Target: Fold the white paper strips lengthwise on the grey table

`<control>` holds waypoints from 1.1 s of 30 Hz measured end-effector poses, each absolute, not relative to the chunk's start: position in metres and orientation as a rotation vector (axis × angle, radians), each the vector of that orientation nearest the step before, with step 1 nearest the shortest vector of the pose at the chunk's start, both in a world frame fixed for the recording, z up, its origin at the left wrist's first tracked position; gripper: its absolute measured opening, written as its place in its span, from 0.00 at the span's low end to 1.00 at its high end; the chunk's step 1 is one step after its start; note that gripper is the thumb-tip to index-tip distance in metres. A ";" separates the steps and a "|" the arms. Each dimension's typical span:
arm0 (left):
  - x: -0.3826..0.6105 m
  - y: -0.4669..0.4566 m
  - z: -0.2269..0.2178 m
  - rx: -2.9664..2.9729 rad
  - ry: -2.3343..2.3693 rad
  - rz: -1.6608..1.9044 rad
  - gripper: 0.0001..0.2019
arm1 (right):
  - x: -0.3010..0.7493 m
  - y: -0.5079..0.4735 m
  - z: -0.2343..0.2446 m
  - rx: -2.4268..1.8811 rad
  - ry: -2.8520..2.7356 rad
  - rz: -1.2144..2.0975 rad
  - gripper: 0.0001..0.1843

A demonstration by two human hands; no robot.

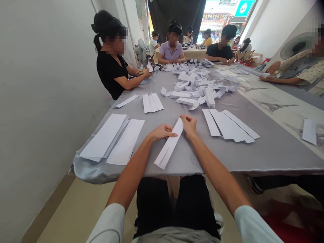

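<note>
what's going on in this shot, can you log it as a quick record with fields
left hand: holding a folded white paper strip
right hand: holding the same strip at its far end
table cover: grey satin cloth
to the left: wide white paper sheets
to the right: white paper strips
further on: heap of folded paper pieces
others: seated co-worker and more people
</note>
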State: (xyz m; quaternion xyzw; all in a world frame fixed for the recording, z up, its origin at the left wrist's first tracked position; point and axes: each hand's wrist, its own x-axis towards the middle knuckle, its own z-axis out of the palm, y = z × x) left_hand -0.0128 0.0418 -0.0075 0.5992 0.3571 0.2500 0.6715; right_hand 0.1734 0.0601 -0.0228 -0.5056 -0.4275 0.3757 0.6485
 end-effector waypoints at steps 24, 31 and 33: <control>-0.028 0.073 -0.025 0.902 1.525 1.745 0.11 | 0.170 0.029 0.002 -0.696 -1.626 1.706 0.38; -0.034 0.077 -0.027 0.938 1.618 1.821 0.10 | 0.169 0.030 0.000 -0.787 -1.657 1.720 0.23; -0.034 0.077 -0.027 0.928 1.610 1.826 0.11 | 0.170 0.029 0.001 -0.774 -1.664 1.733 0.25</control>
